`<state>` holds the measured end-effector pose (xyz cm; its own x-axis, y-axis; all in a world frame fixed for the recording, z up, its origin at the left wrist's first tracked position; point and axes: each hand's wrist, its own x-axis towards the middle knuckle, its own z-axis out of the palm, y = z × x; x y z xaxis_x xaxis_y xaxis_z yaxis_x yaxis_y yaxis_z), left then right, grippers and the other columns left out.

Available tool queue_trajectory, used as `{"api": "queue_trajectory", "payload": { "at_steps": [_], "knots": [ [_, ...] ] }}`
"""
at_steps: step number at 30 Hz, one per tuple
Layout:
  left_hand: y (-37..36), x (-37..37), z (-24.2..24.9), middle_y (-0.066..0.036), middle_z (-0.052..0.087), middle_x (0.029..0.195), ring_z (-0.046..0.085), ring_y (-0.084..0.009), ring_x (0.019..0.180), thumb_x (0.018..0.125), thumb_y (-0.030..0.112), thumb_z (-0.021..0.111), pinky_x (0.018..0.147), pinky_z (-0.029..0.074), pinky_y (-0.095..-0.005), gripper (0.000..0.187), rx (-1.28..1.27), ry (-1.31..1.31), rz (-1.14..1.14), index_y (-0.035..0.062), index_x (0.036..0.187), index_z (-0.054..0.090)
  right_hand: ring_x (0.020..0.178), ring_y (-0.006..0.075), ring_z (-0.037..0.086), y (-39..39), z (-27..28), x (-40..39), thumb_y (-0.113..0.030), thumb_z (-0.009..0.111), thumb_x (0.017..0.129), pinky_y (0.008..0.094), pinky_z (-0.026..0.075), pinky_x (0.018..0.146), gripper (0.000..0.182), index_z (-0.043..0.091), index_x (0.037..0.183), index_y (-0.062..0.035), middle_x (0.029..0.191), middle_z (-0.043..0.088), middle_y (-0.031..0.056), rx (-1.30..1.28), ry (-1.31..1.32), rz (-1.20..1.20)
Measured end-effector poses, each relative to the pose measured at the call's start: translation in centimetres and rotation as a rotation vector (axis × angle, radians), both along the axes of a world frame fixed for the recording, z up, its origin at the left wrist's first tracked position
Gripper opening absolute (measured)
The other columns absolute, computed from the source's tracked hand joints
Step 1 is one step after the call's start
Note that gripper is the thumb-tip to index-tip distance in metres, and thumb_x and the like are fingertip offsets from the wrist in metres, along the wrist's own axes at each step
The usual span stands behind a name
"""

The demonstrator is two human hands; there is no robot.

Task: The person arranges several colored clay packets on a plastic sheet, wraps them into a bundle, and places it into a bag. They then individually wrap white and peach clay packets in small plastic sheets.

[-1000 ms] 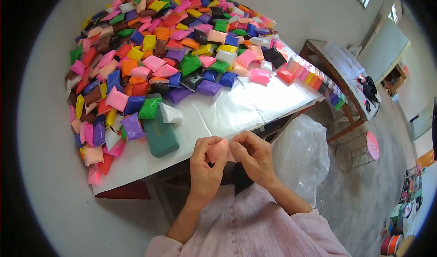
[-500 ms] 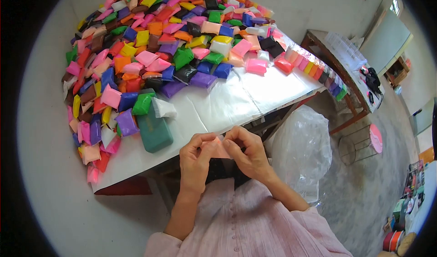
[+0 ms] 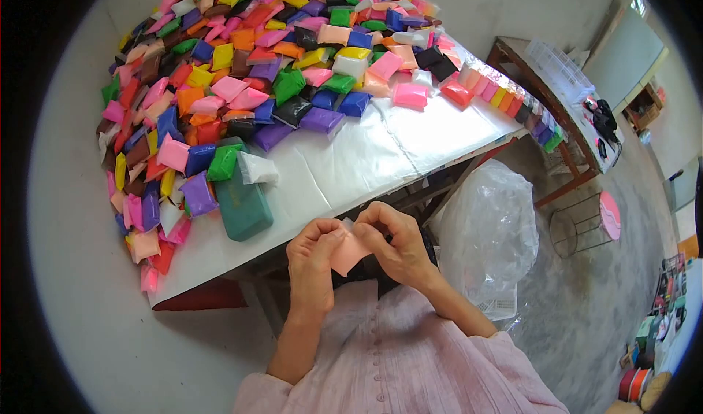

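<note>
A small peach-coloured packet (image 3: 348, 254) hangs in front of my chest, just off the table's near edge. My left hand (image 3: 311, 260) pinches its left upper edge between thumb and fingers. At the upper right edge, the thumb and fingertips of my right hand (image 3: 397, 247) are closed on the same packet, near a pale clear strip. On the table, a dark green box (image 3: 247, 212) lies left of my hands. A green packet (image 3: 222, 163) and a white packet (image 3: 257, 168) rest on its far end.
A big heap of coloured packets (image 3: 231, 88) covers the far and left table (image 3: 315, 176). A row of coloured packets (image 3: 505, 100) lines its right end. On the right are a clear plastic bag (image 3: 487, 227), a wire stand with pink top (image 3: 609, 216) and a second table (image 3: 545, 84).
The peach packet has tilted and shows more of its face below my fingers. Both hands keep their pinch with slight finger shifts. The view has moved a little.
</note>
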<state>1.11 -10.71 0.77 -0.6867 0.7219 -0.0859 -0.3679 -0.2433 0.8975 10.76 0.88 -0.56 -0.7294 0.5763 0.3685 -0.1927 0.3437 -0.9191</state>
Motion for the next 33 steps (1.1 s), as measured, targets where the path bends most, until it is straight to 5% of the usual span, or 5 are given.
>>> {"api": "queue_trajectory", "payload": {
  "at_steps": [10,13,17,21,33],
  "knots": [
    [0.3,0.3,1.0,-0.004,0.064,0.102,0.056,-0.0074,0.08,0.1,0.013,0.051,0.071,0.047,-0.0227,0.03,-0.136,0.597,0.217,-0.0004,0.126,0.059,0.061,0.0081,0.05,3.7,1.7,-1.3,-0.012,0.062,0.092,0.026,0.041,0.056,0.017,0.062,0.086,0.0043,0.065,0.056,0.0053,-0.024,-0.107,-0.08],
    [-1.3,-1.0,1.1,-0.004,0.064,0.107,0.056,-0.0085,0.079,0.1,0.011,0.05,0.07,0.048,-0.0243,0.029,-0.17,0.465,-0.018,0.0014,0.126,0.06,0.06,0.0151,0.056,5.2,1.6,-3.0,-0.014,0.062,0.091,0.0318,0.045,0.056,0.019,0.065,0.088,0.0041,0.066,0.061,0.0119,0.029,-0.127,-0.023],
    [0.1,-1.3,-0.3,-0.008,0.06,0.091,0.056,-0.0167,0.07,0.095,0.006,0.059,0.06,0.045,-0.0292,0.019,-0.342,1.142,0.25,-0.0002,0.112,0.062,0.062,0.0283,0.062,4.9,0.5,-5.0,-0.014,0.063,0.089,0.0384,0.049,0.059,0.015,0.066,0.089,0.0009,0.071,0.062,0.0133,0.399,-0.111,-0.144],
    [1.0,-1.4,-1.6,-0.014,0.056,0.087,0.058,-0.0315,0.071,0.092,0.006,0.06,0.062,0.048,-0.0385,0.015,-0.355,1.19,0.378,0.0025,0.107,0.061,0.07,0.036,0.063,4.3,0.3,-5.4,-0.016,0.065,0.088,0.0434,0.05,0.061,0.014,0.063,0.086,-0.003,0.078,0.06,0.0116,0.581,-0.101,-0.278],
    [1.2,-1.1,-0.3,-0.012,0.056,0.083,0.059,-0.0283,0.073,0.086,0.011,0.069,0.065,0.047,-0.0383,0.021,-0.524,1.331,0.42,0.0017,0.104,0.063,0.067,0.0235,0.057,2.1,0.3,-1.8,-0.01,0.071,0.08,0.0354,0.044,0.053,0.015,0.058,0.087,-0.0062,0.076,0.053,0.0061,0.947,-0.066,-0.286]
  ]
}}
